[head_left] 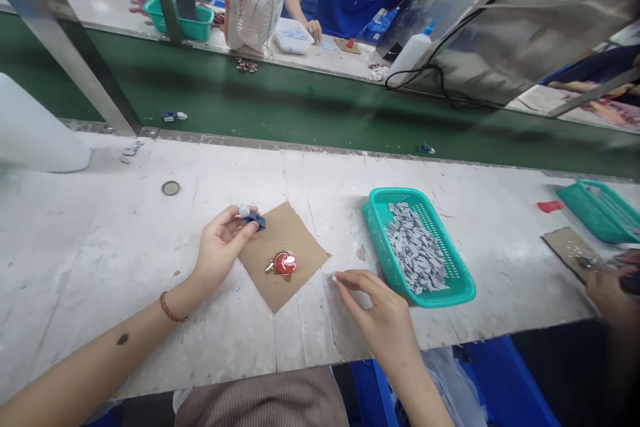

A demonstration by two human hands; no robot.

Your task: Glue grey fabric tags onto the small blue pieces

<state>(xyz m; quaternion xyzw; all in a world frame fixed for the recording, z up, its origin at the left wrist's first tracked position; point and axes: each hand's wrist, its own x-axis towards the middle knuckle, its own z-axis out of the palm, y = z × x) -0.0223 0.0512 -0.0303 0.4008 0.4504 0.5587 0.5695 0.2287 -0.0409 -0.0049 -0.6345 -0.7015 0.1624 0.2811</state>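
My left hand [226, 237] pinches a small dark blue part with a pale grey piece [254, 218] over the left corner of a brown cardboard square [295, 233]. On the cardboard sits a red, glossy pool of liquid in a bottle cap [285, 263], with spill around its rim. My right hand [373, 300] is closed, thumb against forefinger, on a tiny light grey piece [335, 278] just right of the cardboard. Beside that hand stands a green plastic basket [373, 213] holding many small grey pieces [417, 250].
A bottle cap [171, 188] lies at the left, near a large white container [35, 127]. Metal posts and a green strip [300, 103] run behind the table. At the right a co-worker's hand [607, 287] is near another cardboard piece [570, 250] and green basket [600, 213].
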